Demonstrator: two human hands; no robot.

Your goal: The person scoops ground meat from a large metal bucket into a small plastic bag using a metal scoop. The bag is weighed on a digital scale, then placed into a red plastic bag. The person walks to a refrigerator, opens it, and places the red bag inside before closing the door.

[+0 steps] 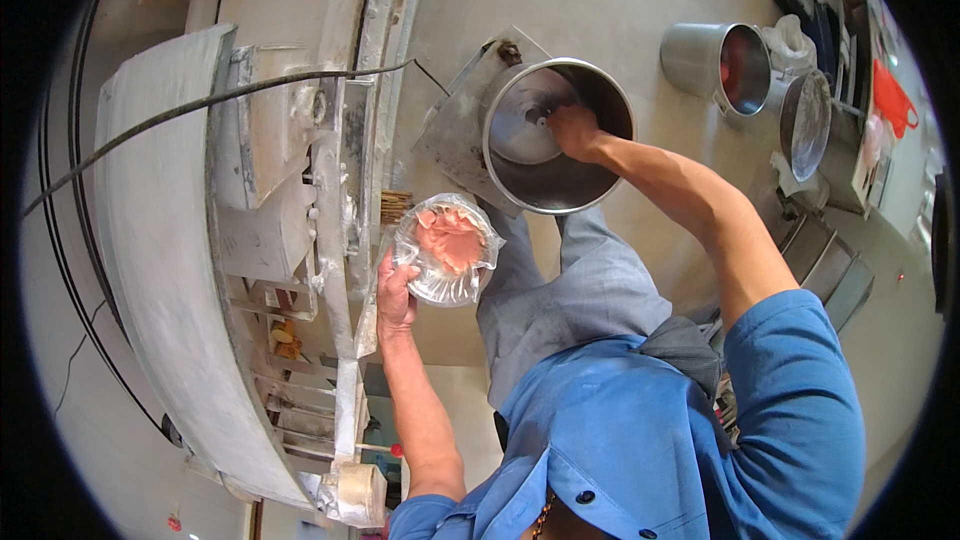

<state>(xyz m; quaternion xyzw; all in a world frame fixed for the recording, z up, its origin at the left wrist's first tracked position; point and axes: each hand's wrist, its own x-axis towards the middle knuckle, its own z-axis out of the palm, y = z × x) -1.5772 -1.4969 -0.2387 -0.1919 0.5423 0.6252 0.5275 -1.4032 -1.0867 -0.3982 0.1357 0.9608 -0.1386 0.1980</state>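
Note:
My left hand [396, 291] grips the rim of a round bowl [448, 294] lined with a clear plastic bag. Inside the bag lies pink, crumbly powder [454, 241], hollowed in the middle. My right hand [576, 132] reaches down into a deep stainless-steel pot [619, 109]. Its fingers are near the small central hub [541, 121] at the pot's bottom, and shadow hides whether they hold anything. Beneath the pot is a dusty, stained metal plate [457, 131]. The bowl is just outside the pot, towards my left.
At left stands a powder-coated machine frame [341, 240] with a long curved pale panel [161, 240]. A black cable [225, 94] crosses above it. A steel bucket [690, 60] with red residue and a plastic-covered container [808, 124] stand at right. Thin sticks [395, 206] lie beside the bowl.

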